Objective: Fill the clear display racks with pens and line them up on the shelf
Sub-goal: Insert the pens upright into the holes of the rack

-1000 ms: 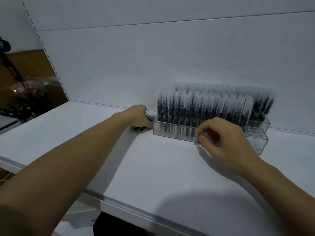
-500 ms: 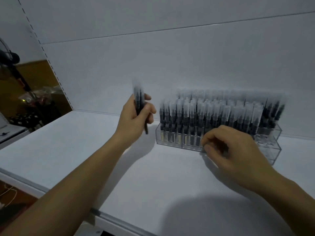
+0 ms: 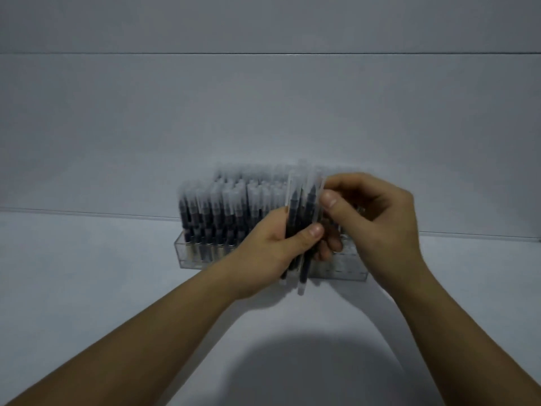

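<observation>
A clear display rack [image 3: 187, 256] stands on the white shelf [image 3: 87, 288] against the back panel, packed with several upright black pens with frosted caps [image 3: 216, 206]. In front of the rack's middle, my left hand [image 3: 269, 253] grips a small bundle of the same pens [image 3: 301, 212], held upright. My right hand [image 3: 371, 218] pinches the cap end of one pen at the right side of that bundle with thumb and fingers. The hands hide the rack's right half.
The white back panel [image 3: 263, 112] rises straight behind the rack. The shelf surface stretches left and right of the rack, and a round shadow [image 3: 307, 367] falls on its near part.
My left hand carried the pen bundle from the left of the rack to in front of its middle. My right hand left the rack's front and took hold of a pen in the bundle.
</observation>
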`<state>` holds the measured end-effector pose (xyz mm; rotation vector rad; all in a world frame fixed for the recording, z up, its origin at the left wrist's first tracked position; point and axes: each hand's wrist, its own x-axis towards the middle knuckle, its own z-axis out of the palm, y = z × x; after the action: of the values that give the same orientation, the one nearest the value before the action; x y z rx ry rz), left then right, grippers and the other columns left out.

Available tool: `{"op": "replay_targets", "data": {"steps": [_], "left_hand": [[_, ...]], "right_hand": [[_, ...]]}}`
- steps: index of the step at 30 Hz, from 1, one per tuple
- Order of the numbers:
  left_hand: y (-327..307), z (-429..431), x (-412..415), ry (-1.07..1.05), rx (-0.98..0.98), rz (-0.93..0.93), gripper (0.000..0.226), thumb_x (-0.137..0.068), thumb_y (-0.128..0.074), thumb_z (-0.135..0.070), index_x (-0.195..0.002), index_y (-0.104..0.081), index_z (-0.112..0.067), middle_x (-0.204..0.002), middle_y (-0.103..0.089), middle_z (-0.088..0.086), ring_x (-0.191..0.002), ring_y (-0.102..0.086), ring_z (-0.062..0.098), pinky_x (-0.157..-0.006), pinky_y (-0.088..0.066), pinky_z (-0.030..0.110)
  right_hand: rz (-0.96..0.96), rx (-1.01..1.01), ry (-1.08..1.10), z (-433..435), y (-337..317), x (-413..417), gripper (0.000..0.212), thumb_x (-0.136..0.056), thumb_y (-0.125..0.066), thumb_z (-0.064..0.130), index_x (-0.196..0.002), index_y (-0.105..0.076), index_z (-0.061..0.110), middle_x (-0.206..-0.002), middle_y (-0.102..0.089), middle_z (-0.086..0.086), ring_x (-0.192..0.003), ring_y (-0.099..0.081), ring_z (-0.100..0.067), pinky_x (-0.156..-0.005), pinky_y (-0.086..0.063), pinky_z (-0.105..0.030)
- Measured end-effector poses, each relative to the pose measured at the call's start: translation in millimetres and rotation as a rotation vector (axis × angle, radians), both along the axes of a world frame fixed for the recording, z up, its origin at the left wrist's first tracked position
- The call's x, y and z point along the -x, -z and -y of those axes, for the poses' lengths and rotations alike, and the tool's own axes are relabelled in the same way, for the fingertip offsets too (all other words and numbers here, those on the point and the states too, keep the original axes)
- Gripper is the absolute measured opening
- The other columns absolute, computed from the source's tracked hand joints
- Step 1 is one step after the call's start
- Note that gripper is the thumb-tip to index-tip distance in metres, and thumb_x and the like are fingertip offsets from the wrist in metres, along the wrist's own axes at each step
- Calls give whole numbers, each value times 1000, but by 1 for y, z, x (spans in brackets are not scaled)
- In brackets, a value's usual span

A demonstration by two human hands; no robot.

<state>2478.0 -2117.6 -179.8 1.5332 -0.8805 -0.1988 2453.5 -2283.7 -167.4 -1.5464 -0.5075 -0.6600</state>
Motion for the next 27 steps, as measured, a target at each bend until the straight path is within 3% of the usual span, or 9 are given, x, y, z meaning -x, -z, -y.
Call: {"op": "replay_targets", "data": {"steps": [4, 7, 11, 14, 16, 19, 22, 25, 27], "left_hand": [[10, 8, 0, -22, 50, -79, 21, -103, -44, -8, -106, -65, -7, -88, -74, 1, -86, -71, 18, -82, -57, 31], [12, 5, 0, -1, 50, -94, 21, -104, -44, -6, -108, -64, -4, -88, -73, 3, -85, -70, 20, -81, -57, 33], [16, -2, -3, -16, 57, -83, 17, -105, -46, -6, -100, -62, -1, -79, -63, 9, -76, -62, 19, -72, -52, 30], [21, -7, -3, -40, 98, -79, 20, -101, -48, -10, -113, -52, 5, -80, -60, 8, -76, -59, 22, -73, -52, 32], [22, -8, 0, -38, 114, -54, 27, -101, -50, -8, -127, -47, -2, -87, -63, 2, -81, -62, 20, -75, -53, 32], [21, -8, 4, -44, 159, -67, 57, -98, -54, -7, -147, -30, -25, -93, -67, -2, -85, -65, 17, -79, -57, 33], [20, -10, 4, -34, 180, -64, 60, -96, -52, -7, -141, -32, -42, -106, -70, -4, -92, -67, 16, -82, -58, 35], [17, -13, 3, -14, 164, -83, 54, -101, -47, -3, -148, -33, -25, -124, -69, 4, -109, -69, 24, -92, -57, 39], [16, -14, 3, -48, 129, -39, 39, -103, -43, -2, -140, -44, -14, -125, -69, 10, -115, -67, 26, -98, -54, 38]], "right_hand": [[-7, 66, 77, 8, 4, -8, 6, -88, -77, 13, -89, -73, 9, -71, -66, -4, -53, -58, -21, -51, -49, -28], [-30, 111, 96, 10, 5, -8, 7, -89, -78, 10, -94, -73, 11, -76, -67, -4, -60, -63, -18, -52, -52, -26], [24, 278, 195, 10, 8, -10, 11, -87, -79, 21, -98, -76, 21, -83, -66, 8, -72, -65, -21, -58, -56, -39], [49, 365, 217, 11, 9, -10, 10, -89, -79, 19, -97, -78, 24, -85, -66, 13, -77, -64, -20, -64, -54, -35], [37, 385, 187, 11, 9, -9, 13, -89, -78, 18, -99, -78, 26, -86, -65, 16, -77, -63, -18, -63, -51, -28], [-24, 386, 87, 12, 11, -11, 13, -87, -77, 24, -100, -79, 23, -90, -65, 8, -79, -66, -17, -67, -52, -26], [-42, 427, 44, 12, 11, -12, 11, -87, -76, 25, -98, -79, 23, -90, -66, 1, -80, -66, -20, -69, -56, -31], [-54, 271, -5, 12, 7, -11, 4, -95, -68, 13, -95, -72, 11, -83, -66, -7, -72, -64, -24, -63, -55, -28], [-52, 146, 29, 17, 4, -12, 8, -99, -61, 11, -95, -67, 8, -78, -65, -3, -66, -60, -17, -59, -50, -24]]}}
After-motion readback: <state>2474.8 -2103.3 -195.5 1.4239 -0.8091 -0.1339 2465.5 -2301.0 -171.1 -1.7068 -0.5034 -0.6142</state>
